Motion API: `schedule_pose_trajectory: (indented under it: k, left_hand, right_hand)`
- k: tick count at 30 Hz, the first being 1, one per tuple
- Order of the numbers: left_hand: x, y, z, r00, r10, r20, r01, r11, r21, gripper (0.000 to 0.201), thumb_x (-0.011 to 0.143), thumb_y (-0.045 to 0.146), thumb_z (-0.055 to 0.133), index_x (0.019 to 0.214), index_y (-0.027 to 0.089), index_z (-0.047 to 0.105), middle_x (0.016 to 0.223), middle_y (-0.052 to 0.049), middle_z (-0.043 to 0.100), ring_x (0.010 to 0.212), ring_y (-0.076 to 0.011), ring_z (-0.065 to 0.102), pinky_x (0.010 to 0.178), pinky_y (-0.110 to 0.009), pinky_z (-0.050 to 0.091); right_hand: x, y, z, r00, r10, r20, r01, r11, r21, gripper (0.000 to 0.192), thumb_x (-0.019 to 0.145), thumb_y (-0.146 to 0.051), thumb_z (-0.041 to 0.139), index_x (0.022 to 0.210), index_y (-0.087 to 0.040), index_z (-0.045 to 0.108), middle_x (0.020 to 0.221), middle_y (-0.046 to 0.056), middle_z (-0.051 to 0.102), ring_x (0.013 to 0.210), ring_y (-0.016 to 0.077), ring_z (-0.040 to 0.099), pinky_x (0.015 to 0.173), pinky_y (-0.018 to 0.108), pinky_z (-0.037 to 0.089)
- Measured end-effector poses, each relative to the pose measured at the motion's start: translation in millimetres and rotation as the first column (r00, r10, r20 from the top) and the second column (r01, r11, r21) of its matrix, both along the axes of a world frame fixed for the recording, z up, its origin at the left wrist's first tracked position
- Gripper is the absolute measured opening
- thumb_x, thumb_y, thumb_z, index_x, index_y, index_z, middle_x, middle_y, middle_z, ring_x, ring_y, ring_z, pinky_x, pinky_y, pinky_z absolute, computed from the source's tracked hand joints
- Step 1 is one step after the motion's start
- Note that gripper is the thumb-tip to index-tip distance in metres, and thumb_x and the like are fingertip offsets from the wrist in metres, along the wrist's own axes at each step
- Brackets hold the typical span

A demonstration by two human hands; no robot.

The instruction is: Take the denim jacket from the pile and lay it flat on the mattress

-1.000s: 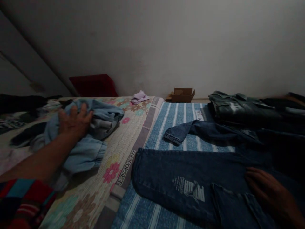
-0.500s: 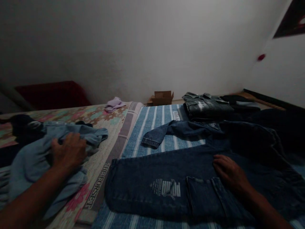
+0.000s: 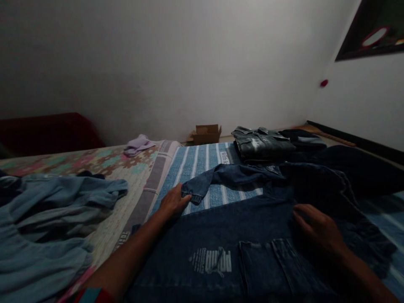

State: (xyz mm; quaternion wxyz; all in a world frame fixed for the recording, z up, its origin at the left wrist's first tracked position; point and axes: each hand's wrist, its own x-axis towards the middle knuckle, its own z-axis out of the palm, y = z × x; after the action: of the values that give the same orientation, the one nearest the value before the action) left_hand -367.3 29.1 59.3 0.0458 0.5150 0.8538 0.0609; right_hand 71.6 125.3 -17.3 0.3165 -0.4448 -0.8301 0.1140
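Note:
A dark blue denim jacket with a printed white logo and a pocket flap lies spread in front of me. One sleeve stretches out toward the left across a blue striped sheet. My left hand has its thumb and fingers closed on the cuff of that sleeve. On the body of the jacket, right of the pocket, rests my right hand, its fingers curled down against the denim; its fingertips are partly hidden.
Light blue denim clothes lie heaped at the left on a floral cover. Beyond them is a lilac cloth. Folded dark garments are stacked at the back right. A cardboard box stands near the wall.
My left hand has left the light blue clothes and moved right to the jacket's sleeve cuff. My right hand stays on the jacket, its fingers now more curled. The view has turned slightly right.

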Motion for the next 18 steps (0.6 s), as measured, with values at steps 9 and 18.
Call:
schedule_pose_trajectory:
  k: [9, 18]
  left_hand:
    - [-15.1, -6.1, -6.8, 0.998, 0.057, -0.001, -0.057, 0.998, 0.004, 0.047, 0.082, 0.052, 0.044, 0.103, 0.015, 0.064, 0.102, -0.015, 0.069, 0.093, -0.0284, 0.065, 0.071, -0.031, 0.045]
    - [-8.2, -57.4, -3.9, 0.996, -0.081, 0.024, 0.084, 0.98, -0.179, 0.041, 0.085, 0.052, 0.036, 0.08, 0.019, 0.059, 0.082, -0.01, 0.069, 0.081, -0.0253, 0.065, 0.065, -0.03, 0.04]
  right_hand:
    - [40.4, 18.1, 42.2, 0.878, -0.468, 0.102, 0.385, 0.815, 0.433, 0.041, 0.09, -0.041, 0.037, 0.107, -0.011, 0.06, 0.105, 0.017, 0.064, 0.098, 0.0303, 0.06, 0.085, 0.041, 0.047]
    - [60.3, 21.9, 50.1, 0.731, -0.595, 0.333, 0.623, 0.782, 0.029, 0.064, 0.089, -0.06, 0.024, 0.129, -0.014, 0.044, 0.107, 0.018, 0.062, 0.09, 0.034, 0.062, 0.066, 0.039, 0.046]
